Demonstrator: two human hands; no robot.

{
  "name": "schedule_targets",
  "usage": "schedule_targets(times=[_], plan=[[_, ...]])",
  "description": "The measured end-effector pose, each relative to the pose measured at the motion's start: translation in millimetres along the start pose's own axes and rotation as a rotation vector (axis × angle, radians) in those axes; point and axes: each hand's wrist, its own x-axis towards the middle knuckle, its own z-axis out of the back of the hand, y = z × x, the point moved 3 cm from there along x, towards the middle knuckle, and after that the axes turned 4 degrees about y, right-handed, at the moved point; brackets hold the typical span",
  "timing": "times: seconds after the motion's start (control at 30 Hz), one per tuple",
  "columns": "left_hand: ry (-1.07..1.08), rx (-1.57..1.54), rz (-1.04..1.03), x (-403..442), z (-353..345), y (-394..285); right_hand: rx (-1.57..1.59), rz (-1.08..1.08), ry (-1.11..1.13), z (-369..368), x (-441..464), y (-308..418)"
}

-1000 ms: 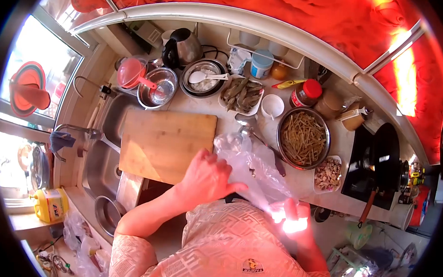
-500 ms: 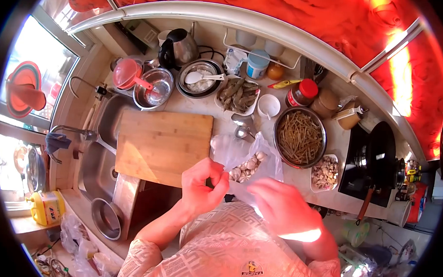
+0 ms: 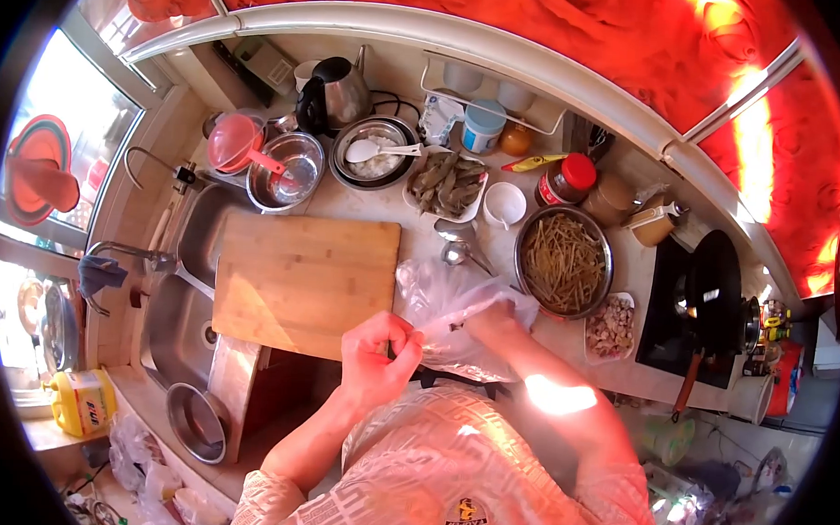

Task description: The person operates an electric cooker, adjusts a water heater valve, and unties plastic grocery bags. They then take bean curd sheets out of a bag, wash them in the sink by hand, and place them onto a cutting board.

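My left hand [image 3: 380, 354] is closed in a pinch on the edge of a thin clear plastic bag [image 3: 428, 286]. The bag lies at the counter's front edge, right of a wooden cutting board [image 3: 308, 282]. My right hand [image 3: 492, 322] reaches into the bag's opening, and its fingers are hidden by the plastic and the wrist. What lies inside the bag cannot be made out now. Beyond the bag are a metal ladle [image 3: 455, 253] and a small white bowl [image 3: 504, 204].
A steel bowl of brown strips [image 3: 563, 261], a tray of chopped pieces [image 3: 610, 327] and a black wok [image 3: 715, 282] stand to the right. Shrimp [image 3: 446, 185], a rice pot [image 3: 377, 155] and a kettle [image 3: 338, 93] line the back. The sink [image 3: 177, 328] is left.
My right hand has moved from beside the bag's mouth into it. The whitish round pieces that showed in the bag are now covered. My left hand keeps its pinch.
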Motion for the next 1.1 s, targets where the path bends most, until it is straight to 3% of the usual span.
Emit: schedule_targets(times=[0.3, 0.4, 0.53, 0.6, 0.7, 0.83, 0.9, 0.93, 1.0, 1.1], plan=[[-0.060, -0.131, 0.088, 8.6, -4.7, 5.3, 0.115, -0.009, -0.152, 5.6, -47.2, -13.7], [-0.018, -0.076, 0.064, 9.4, -9.7, 2.0, 0.490, 0.051, -0.255, 4.8, -56.4, -16.0], [-0.028, -0.115, 0.082, 11.8, -11.6, 2.4, 0.250, 0.202, -0.390, -2.2, -57.9, -7.1], [-0.039, -0.119, 0.094, 12.8, -9.6, 2.9, 0.628, -0.106, -0.404, 3.0, -62.5, -0.5], [-0.022, -0.107, 0.095, 12.0, -8.7, 7.5, 0.745, -0.119, -0.383, -0.6, -64.2, 2.4], [0.004, -0.200, 0.136, 6.2, -18.9, 13.5, 0.460, 0.127, -0.500, -24.8, -66.4, -19.2], [0.088, -0.093, 0.273, -1.8, -30.6, 28.8, 0.840, -0.236, -0.502, -23.0, -67.3, -14.8], [0.142, -0.022, 0.393, -6.4, -38.6, 38.4, 0.840, -0.231, -0.491, -29.4, -65.5, -15.2], [0.229, 0.072, 0.326, -8.9, -59.4, 56.6, 0.494, -0.174, -0.707, -44.0, -57.8, -23.5], [0.212, 0.090, 0.387, 0.9, -77.9, 53.7, 0.657, 0.002, -0.721, -69.4, -42.1, -26.1]])
